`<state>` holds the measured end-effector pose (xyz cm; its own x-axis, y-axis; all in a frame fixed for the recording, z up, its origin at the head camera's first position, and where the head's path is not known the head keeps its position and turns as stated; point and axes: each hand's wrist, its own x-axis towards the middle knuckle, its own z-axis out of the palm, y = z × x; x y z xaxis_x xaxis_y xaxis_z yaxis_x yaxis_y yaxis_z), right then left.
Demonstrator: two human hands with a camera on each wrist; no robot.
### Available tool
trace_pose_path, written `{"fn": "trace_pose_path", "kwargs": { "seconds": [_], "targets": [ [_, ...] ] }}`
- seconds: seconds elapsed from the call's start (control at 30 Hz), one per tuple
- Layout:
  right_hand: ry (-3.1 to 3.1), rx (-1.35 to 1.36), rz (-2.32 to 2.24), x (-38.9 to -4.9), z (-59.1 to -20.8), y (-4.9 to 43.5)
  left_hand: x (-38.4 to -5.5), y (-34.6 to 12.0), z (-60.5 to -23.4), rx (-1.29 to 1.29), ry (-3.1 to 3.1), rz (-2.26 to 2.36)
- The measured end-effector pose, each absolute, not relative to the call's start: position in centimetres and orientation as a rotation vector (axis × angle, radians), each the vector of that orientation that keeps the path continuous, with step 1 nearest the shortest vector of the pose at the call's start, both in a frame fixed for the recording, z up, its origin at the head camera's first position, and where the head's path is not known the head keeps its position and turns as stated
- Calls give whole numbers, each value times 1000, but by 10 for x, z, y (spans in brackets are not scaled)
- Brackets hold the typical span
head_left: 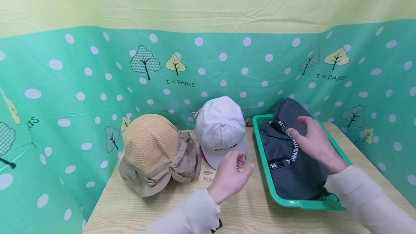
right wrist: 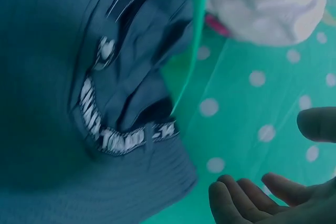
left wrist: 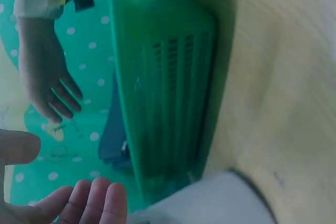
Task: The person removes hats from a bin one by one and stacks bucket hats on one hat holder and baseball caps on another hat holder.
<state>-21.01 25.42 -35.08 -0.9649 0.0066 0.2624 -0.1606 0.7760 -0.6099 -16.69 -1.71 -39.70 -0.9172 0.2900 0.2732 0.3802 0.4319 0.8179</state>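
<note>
A dark grey bucket hat (head_left: 299, 172) with a black-and-white lettered band lies in a green plastic basket (head_left: 267, 178). Over the hat hovers my right hand (head_left: 313, 142), its fingers loosely bent around nothing. In the right wrist view, that hand (right wrist: 273, 203) appears apart from the hat (right wrist: 47, 103). My left hand (head_left: 229, 176) is in the air left of the basket, thumb and fingers spread with nothing between them. It overlaps the brim of a white baseball cap (head_left: 221, 118) in the head view. The left wrist view has my left fingers (left wrist: 94, 203) near the basket's slotted side (left wrist: 168, 103).
To the left of the white cap sits a tan knitted-crown hat (head_left: 151, 143) with a khaki brim and bow. Everything stands on a pale wooden table (head_left: 126, 212). A green and yellow printed curtain (head_left: 224, 57) encloses the back and sides.
</note>
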Motion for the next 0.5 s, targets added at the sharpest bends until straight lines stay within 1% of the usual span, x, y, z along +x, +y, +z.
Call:
{"fn": "trace_pose_path", "kwargs": {
  "seconds": [0.33,0.5],
  "targets": [
    [-2814,36,850,-240,-361,295,-159,12,-413,-512,-2710,-1706],
    [-2912,-32,780,-247,-362,313,-158,23,-420,-449,-2774,-1665]
  ]
}}
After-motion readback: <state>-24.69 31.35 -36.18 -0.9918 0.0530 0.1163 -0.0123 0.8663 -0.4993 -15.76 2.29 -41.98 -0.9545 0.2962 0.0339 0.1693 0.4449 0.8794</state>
